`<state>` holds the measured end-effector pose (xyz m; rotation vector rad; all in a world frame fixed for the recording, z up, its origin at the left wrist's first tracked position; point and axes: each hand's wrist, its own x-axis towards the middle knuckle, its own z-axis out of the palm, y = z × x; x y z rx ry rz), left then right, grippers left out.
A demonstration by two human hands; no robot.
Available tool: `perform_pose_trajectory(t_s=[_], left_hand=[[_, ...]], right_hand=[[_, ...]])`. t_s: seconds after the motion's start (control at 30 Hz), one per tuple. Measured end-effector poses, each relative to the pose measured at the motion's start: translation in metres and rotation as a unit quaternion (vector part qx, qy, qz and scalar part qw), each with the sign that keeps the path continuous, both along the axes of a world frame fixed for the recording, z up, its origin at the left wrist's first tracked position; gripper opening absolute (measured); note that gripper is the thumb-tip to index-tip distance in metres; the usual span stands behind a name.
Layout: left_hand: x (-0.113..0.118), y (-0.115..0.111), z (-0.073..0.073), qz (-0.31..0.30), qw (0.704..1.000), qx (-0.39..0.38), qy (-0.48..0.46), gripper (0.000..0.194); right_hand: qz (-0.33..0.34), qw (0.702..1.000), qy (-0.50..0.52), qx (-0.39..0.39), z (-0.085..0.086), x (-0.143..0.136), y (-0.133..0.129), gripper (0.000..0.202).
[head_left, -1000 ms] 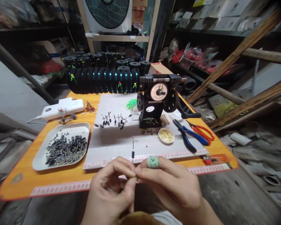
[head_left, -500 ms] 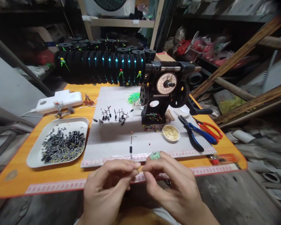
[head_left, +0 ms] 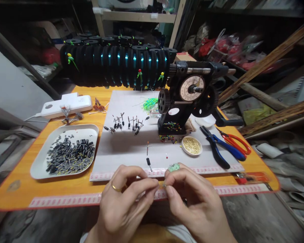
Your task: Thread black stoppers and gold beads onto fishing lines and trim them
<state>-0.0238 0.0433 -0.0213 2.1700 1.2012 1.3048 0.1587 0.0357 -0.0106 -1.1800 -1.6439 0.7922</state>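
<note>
Close to the table's front edge, my left hand (head_left: pixel 131 199) and my right hand (head_left: pixel 192 199) face each other with pinched fingertips a small gap apart. Whatever sits in each pinch is too small to make out. A gold ring circles a left finger; a green wrapping (head_left: pixel 174 167) covers part of a right finger. Just beyond the fingertips, a small black cylinder with a wire end (head_left: pixel 148 162) and a thin brown-tipped stick (head_left: pixel 148 148) lie on the white board (head_left: pixel 131 148). A tiny red bead (head_left: pixel 167 157) rests to their right.
A crank-handled winder (head_left: pixel 184 101) bears a row of black foam spools (head_left: pixel 111 65). Left stands a white tray (head_left: pixel 35 168) of small dark parts. Right are a dish of gold beads (head_left: pixel 192 145), blue-handled pliers (head_left: pixel 218 152) and orange-handled scissors (head_left: pixel 239 143). A measuring tape (head_left: pixel 66 199) runs along the front edge.
My left hand has turned, so its back and ring now show. The fingertips stay pinched close together. The view has shifted slightly, and the black cylinder now lies more tilted.
</note>
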Motion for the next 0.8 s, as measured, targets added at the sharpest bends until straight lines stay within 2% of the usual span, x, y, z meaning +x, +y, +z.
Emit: perform_pose_trajectory(t_s=[0.1, 0.2, 0.27, 0.33, 0.43, 0.57, 0.8], left_hand=[[-0.006, 0.009, 0.006, -0.068, 0.998, -0.008, -0.007, 0.028], [-0.012, 0.019, 0.009, -0.096, 0.995, -0.008, 0.033, 0.029], [-0.013, 0.025, 0.008, -0.086, 0.993, 0.006, 0.077, 0.027], [-0.012, 0.029, 0.007, -0.069, 0.991, 0.004, 0.114, 0.022], [-0.007, 0.030, 0.006, -0.032, 0.989, -0.014, 0.146, 0.014], [-0.003, 0.027, 0.007, 0.015, 0.988, -0.033, 0.150, 0.012], [-0.007, 0.028, 0.013, 0.007, 0.986, -0.084, 0.144, 0.014]], right_hand=[[-0.002, 0.998, -0.046, 0.032, -0.001, 0.001, 0.002, 0.009], [-0.018, 0.983, -0.136, 0.122, -0.005, 0.002, 0.007, 0.010], [-0.030, 0.967, -0.186, 0.170, -0.008, 0.001, 0.011, 0.012], [-0.032, 0.960, -0.208, 0.183, -0.011, 0.000, 0.015, 0.013], [-0.025, 0.960, -0.218, 0.174, -0.016, -0.001, 0.018, 0.013], [-0.023, 0.960, -0.232, 0.157, -0.020, -0.002, 0.017, 0.012], [-0.019, 0.956, -0.248, 0.156, -0.020, -0.002, 0.017, 0.011]])
